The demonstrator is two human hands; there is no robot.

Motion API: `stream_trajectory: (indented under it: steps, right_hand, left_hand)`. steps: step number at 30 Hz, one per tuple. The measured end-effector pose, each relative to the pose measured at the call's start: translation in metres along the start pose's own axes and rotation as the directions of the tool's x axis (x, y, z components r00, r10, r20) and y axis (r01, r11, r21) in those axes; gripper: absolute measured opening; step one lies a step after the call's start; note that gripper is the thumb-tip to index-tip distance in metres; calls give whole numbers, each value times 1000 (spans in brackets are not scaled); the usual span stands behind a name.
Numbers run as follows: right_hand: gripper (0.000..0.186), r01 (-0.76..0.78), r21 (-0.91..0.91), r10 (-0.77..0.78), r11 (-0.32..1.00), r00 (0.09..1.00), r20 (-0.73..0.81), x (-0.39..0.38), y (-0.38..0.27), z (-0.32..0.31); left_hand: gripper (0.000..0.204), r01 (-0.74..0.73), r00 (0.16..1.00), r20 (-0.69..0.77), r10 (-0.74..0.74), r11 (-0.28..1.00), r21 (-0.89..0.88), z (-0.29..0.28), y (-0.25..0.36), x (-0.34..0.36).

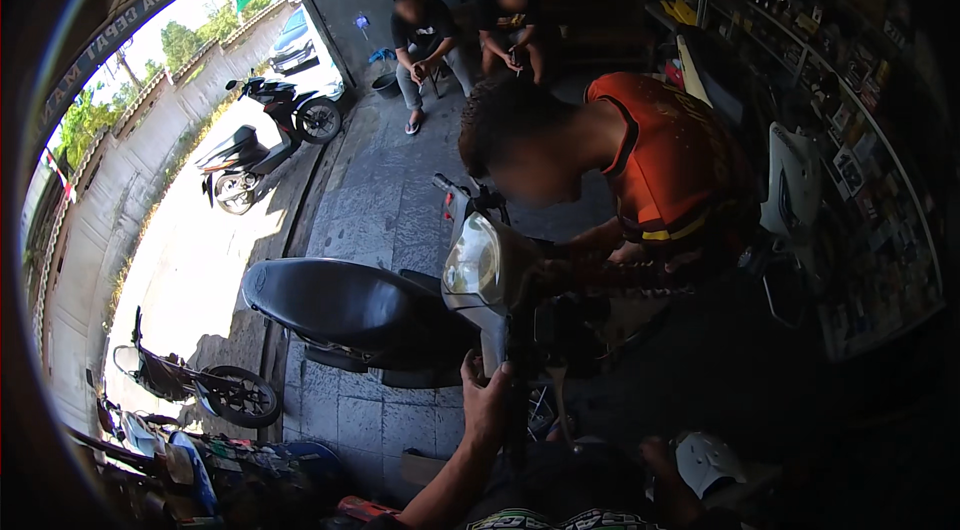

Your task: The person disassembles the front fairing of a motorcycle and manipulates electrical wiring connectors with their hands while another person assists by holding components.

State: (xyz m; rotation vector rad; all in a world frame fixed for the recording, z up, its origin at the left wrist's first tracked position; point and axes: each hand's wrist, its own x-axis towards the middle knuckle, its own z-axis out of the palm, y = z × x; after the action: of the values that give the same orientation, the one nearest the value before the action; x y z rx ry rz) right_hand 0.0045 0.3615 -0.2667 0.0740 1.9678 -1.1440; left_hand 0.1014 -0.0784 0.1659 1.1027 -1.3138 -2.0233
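Scooter front fairing (pixel 474 265), pale grey with a clear headlight lens, stands at the center of a shaded workshop, just right of the long black seat (pixel 345 302) and below the handlebar (pixel 446 186). Your left hand (pixel 486 402) clasps its narrow lower end, thumb on the right side and fingers on the left. Your right hand (pixel 657 454) sits low in deep shadow near a white rounded object (pixel 706 461); whether it is spread or gripping, you cannot tell. Opposite you, a co-worker in an orange jersey (pixel 680 160) bends over the fairing, forearms stretched toward its right side, hands lost in the dark. Two seated people (pixel 428 30) look on from the back wall, while a dark parked scooter (pixel 268 143) stands outside in sunlight and packed shelves (pixel 846 81) line the right.
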Motion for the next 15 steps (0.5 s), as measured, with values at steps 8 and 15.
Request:
stream_trajectory:
  steps: [8,15]
  right_hand:
    - [6,2,-125,-11,992,998,-64,-10,-29,25]
    - [6,-102,28,104,994,990,-95,-45,-96,35]
  left_hand:
    - [80,-65,993,-104,62,998,-27,-8,-6,-1]
    - [70,-109,981,-181,66,964,-242,-8,-12,-3]
